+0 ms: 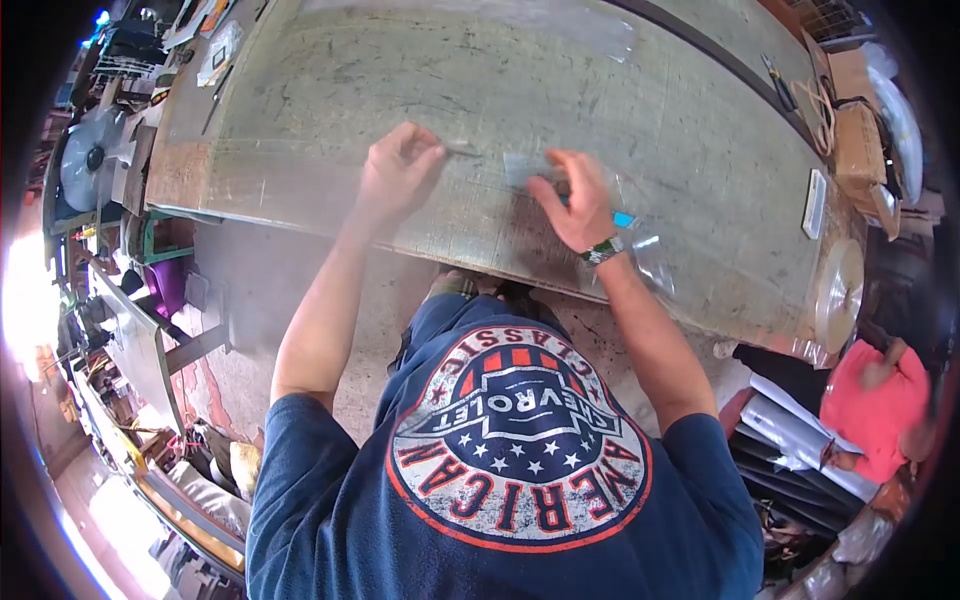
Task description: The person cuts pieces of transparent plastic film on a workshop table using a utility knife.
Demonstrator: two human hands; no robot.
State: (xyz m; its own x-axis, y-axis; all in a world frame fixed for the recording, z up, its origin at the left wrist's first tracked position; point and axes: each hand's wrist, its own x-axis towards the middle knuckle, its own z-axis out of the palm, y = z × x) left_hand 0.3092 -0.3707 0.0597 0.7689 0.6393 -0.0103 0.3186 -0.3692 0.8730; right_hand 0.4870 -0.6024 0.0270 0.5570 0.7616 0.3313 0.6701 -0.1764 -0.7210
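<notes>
Far left: fan, beyond the desk. Left hand: thumb and forefinger pinched on a thin dark piece, held over the desk. Right of it, clear plastic, just beside the right hand; thumb and forefinger apart, remaining fingers' grip cannot be told. Far right: clear roll, at the desk's corner.

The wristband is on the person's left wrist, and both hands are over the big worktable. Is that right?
Not quite: in the head view, the wristband is on the right wrist, not the left. The rest holds: the left hand and right hand are both over the big worktable.
</notes>
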